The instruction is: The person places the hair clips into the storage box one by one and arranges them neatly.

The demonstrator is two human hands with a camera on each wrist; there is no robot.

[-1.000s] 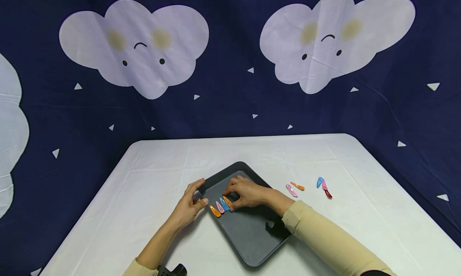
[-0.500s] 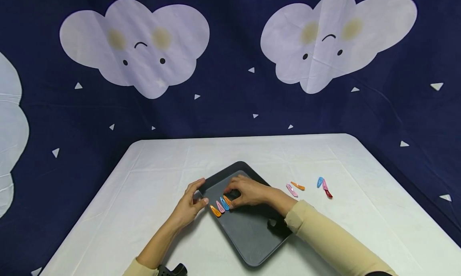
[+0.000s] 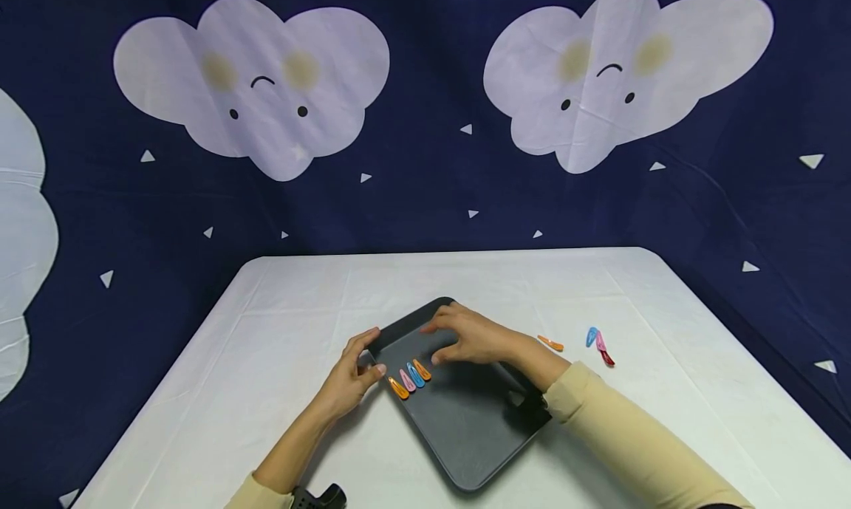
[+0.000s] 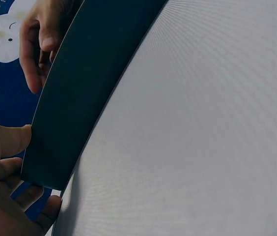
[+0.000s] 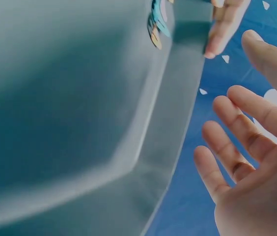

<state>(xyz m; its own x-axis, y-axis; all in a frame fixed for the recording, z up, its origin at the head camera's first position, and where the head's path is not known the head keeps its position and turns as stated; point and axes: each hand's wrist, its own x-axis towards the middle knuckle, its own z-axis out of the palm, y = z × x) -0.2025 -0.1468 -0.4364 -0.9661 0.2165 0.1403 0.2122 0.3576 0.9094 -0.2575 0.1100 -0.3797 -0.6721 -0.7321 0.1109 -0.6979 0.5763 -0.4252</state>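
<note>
Hanging behind the table, a navy cloth (image 3: pixel 425 162) printed with clouds spans the far side; the table (image 3: pixel 299 302) itself is covered in white. On it a dark tray (image 3: pixel 465 428) lies askew. The left hand (image 3: pixel 351 372) grips the tray's left corner, thumb at the rim. The right hand (image 3: pixel 475 335) hangs over the tray, thumb and fingers well apart, holding nothing. Four clips (image 3: pixel 415 374) lie side by side inside, near that corner, leftward of the right fingertips and closer to the person, long axes roughly along the tray's long side. Right of the tray, nearer the right hand, an orange clip (image 3: pixel 550 343) lies mostly sideways; beyond it sit a blue clip (image 3: pixel 591 337), pink clip (image 3: pixel 600 341) and red clip (image 3: pixel 608 359).
</note>
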